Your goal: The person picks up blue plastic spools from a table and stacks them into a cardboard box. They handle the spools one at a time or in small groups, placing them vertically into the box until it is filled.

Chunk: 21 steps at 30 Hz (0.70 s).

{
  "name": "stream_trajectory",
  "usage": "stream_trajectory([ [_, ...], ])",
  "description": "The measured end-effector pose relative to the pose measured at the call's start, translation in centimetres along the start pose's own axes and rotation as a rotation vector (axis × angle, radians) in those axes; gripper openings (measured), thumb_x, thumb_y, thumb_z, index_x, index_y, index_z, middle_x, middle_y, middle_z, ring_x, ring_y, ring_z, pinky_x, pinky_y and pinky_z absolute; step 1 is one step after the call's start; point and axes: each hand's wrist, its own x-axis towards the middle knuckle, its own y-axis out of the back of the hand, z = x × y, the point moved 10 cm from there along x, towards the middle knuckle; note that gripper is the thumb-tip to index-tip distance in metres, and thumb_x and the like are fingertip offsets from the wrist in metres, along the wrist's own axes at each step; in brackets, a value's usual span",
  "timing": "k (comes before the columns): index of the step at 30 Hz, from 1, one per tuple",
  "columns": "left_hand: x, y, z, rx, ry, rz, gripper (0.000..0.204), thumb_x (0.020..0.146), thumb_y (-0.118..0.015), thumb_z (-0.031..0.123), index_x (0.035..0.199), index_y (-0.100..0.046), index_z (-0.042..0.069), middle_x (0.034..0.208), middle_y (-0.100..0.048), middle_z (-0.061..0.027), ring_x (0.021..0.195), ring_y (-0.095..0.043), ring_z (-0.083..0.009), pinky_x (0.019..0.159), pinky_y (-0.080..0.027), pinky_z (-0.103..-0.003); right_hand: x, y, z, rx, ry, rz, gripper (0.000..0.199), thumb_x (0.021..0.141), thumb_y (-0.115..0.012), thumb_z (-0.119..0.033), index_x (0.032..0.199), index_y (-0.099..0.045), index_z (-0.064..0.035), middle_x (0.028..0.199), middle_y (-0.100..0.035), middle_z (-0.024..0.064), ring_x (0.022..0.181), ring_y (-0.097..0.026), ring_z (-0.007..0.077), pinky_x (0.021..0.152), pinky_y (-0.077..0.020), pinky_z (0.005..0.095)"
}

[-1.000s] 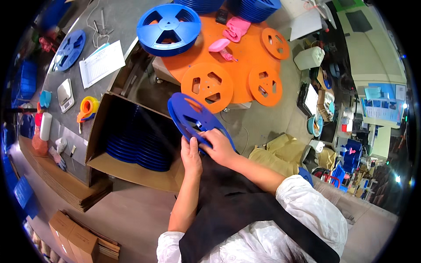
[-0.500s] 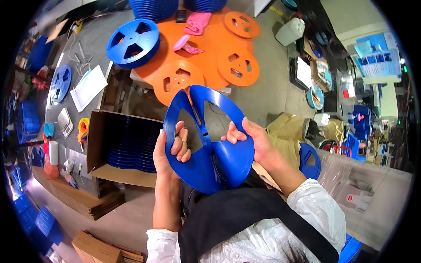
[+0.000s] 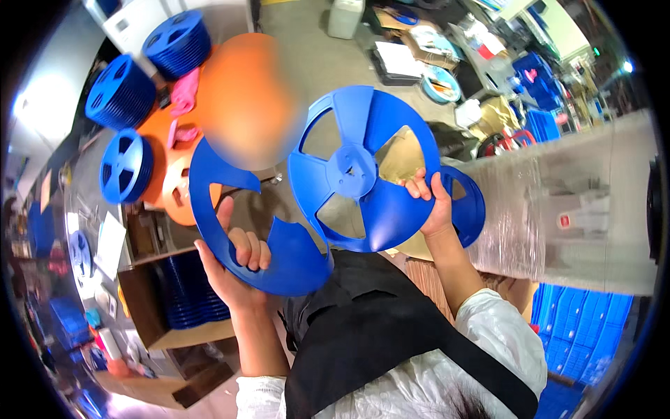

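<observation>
My left hand (image 3: 239, 269) grips a curved blue plastic reel flange piece (image 3: 296, 262), its fingers through the cut-out and the thumb on the outer edge. In my right hand (image 3: 434, 206) is a round blue reel flange (image 3: 351, 171) with a central hub and several openings. Its rim is pinched between my right thumb and the fingers curled through one opening. The two blue parts are tilted differently; their edges meet or overlap near the middle, and I cannot tell whether they touch.
Left, a cardboard box (image 3: 199, 335) holds stacked blue reels (image 3: 181, 293). Further back, blue reel stacks (image 3: 120, 91) stand around an orange surface (image 3: 157, 129); a blurred orange shape (image 3: 251, 105) appears nearby. Another blue flange (image 3: 471, 209) lies behind my right hand, beside a wrapped pale block (image 3: 544, 216).
The blue parts, close together in a V before, are spread apart, the right one turned to show its hub. My hands have moved apart, and the view has swung to the right.
</observation>
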Motion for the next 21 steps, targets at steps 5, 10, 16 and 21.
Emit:
stream_trajectory([
  [5,-1.1,-2.7,-10.1,0.76,0.205,0.014,0.058,0.102,-0.034,0.041,0.142,-0.038,-0.001,0.108,-0.06,-0.0132,0.106,-0.055,-0.0212,0.097,-0.04,-0.034,-4.6,4.4,-5.6,-0.233,0.109,0.19,0.035,0.098,-0.049,-0.032,0.111,-0.056,0.0001,0.064,-0.041,-0.0029,0.077,-0.05,0.0154,0.1,-0.0392,0.0336],
  [10,-4.6,-5.7,-16.2,1.258,0.262,-0.659,0.05,0.1,-0.045,0.026,0.143,-0.038,0.002,0.149,-0.034,-0.0193,0.138,-0.031,-0.0291,0.113,-0.022,-0.037,-11.6,9.3,-15.6,-0.746,0.162,0.658,0.034,0.099,-0.049,-0.025,0.113,-0.057,0.0043,0.078,-0.063,0.0054,0.081,-0.059,0.0146,0.079,-0.0473,0.0305],
  [16,-6.9,2.2,-20.6,1.364,0.508,-0.608,0.047,0.096,-0.052,0.015,0.14,-0.042,0.002,0.143,-0.043,-0.0179,0.132,-0.04,-0.0276,0.11,-0.029,-0.035,-21.4,20.2,-26.2,-1.015,0.192,0.976,0.032,0.094,-0.055,-0.025,0.112,-0.063,0.0007,0.092,-0.068,0.011,0.088,-0.064,0.0178,0.077,-0.0501,0.0304],
  [21,-7.6,4.1,-20.9,1.327,0.645,-0.442,0.045,0.096,-0.051,0.013,0.14,-0.043,0.002,0.14,-0.047,-0.0151,0.127,-0.045,-0.0232,0.107,-0.033,-0.034,-25.0,30.0,-27.7,-1.608,0.115,1.1,0.028,0.091,-0.058,-0.023,0.107,-0.065,-0.001,0.081,-0.068,0.0111,0.068,-0.063,0.0147,0.065,-0.0482,0.0287],
])
